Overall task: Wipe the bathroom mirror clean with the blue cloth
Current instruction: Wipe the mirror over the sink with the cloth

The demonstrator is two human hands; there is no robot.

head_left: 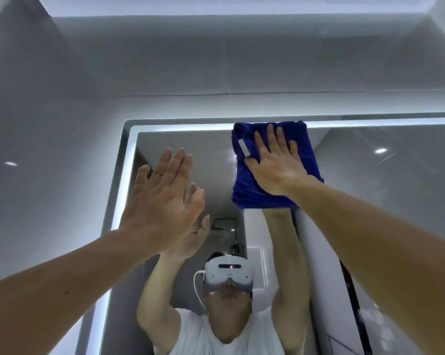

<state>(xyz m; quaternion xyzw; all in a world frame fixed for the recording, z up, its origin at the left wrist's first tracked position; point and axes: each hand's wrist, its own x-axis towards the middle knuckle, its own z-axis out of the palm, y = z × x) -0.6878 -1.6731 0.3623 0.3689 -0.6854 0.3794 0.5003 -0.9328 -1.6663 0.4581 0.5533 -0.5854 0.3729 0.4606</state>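
At the mirror [395, 190] top, the right hand [275, 166] pressed the blue cloth [247, 193], fingers [273, 137] flat (left hand [162, 198] open, empty); most glass seemingly awaited wiping.

Dim, cool grey overall. Main source is the LED strip [180, 127] round the mirror [370, 196], blown out to white. Small hot spot glints [10, 163] show on the glossy wall [62, 98] and in the glass. Heavy wide-angle bending at the edges. Slightly soft throughout, shadows faint.
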